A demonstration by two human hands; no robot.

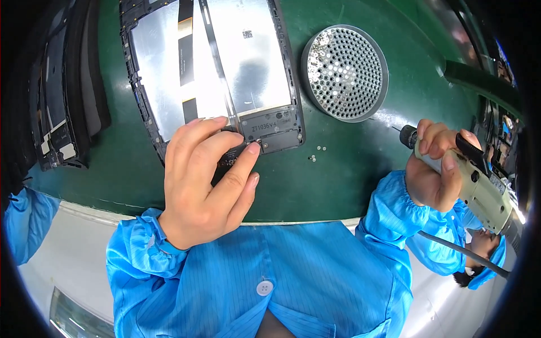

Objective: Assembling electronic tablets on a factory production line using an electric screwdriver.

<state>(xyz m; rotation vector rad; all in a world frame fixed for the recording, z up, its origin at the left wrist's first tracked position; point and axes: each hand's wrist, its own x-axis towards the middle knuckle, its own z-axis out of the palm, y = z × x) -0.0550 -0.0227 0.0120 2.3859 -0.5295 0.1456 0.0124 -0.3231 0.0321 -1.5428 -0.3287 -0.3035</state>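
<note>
An opened tablet (256, 73) lies on the green table, showing silver metal plates inside a black frame. My left hand (200, 186) rests on its lower edge, fingers bent and apart, fingertips touching the frame. A small dark part (228, 158) shows beneath those fingers, mostly hidden. In my right hand (434, 174) is a pale electric screwdriver (482, 191) with a black lever and black nose. Its thin bit points left, above the table and apart from the tablet. Several tiny screws (313, 158) lie loose beside the tablet's lower right corner.
A round grey tray (385, 76) with a perforated plate, bearing small shiny pieces, stands right of the tablet. More dark device frames (56, 96) stand at the far left. A cable (462, 253) runs at lower right, near another person in blue (439, 242). A blue sleeve (31, 222) shows at left.
</note>
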